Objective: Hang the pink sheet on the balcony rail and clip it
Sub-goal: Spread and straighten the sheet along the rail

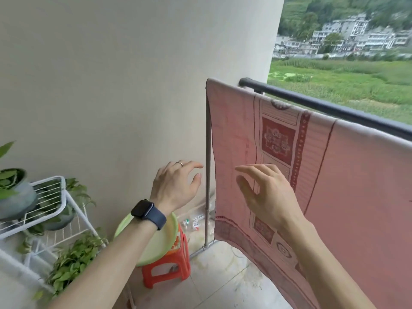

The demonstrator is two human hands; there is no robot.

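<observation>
The pink sheet (347, 175), with dark red patterned bands, hangs draped over a grey metal drying frame whose upright pole (207, 152) stands at its left edge. Just behind runs the black balcony rail (323, 105). My left hand (176, 186), with a ring and a dark watch on the wrist, hovers open just left of the pole, touching nothing. In front of the sheet's left part my right hand (267, 195) is spread open, and whether it touches the cloth is unclear. No clip is visible.
A light green basin (160, 244) rests on a red plastic stool (169, 264) below my left arm. A white wire rack (51, 210) with potted plants stands at the left. A plain wall is ahead; bottles lie on the floor by the pole.
</observation>
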